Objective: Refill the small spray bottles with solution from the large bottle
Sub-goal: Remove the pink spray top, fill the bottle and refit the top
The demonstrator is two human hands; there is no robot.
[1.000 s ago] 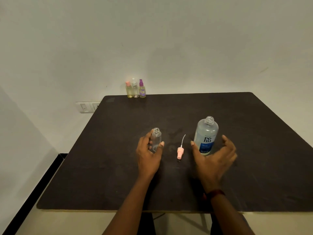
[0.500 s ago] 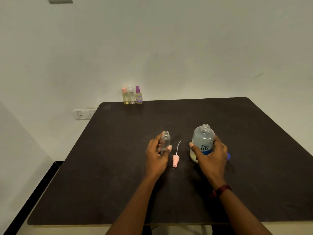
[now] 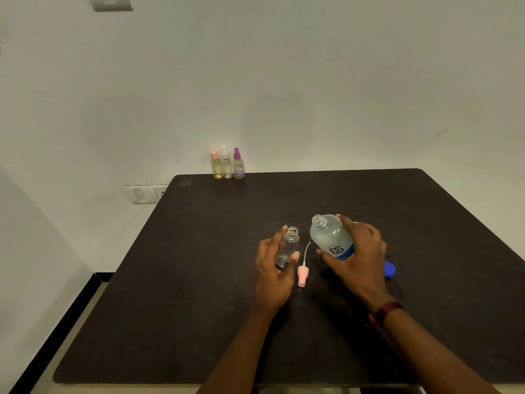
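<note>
So we've got our left hand [image 3: 274,268] wrapped around the small clear bottle [image 3: 288,245], thumb on one side and fingers on the other. It's uncapped and standing near the middle of the dark table [image 3: 199,280]. Our right hand [image 3: 359,257] is gripping the large bottle [image 3: 331,237] around its label, open neck tipped over toward the small one, the two close but not touching. The pink spray head [image 3: 301,275] with its thin tube lies flat between the hands, and a blue cap [image 3: 389,269] peeks out just behind our right hand. Three little spray bottles [image 3: 227,164] sit in a row at the far edge by the wall.
</note>
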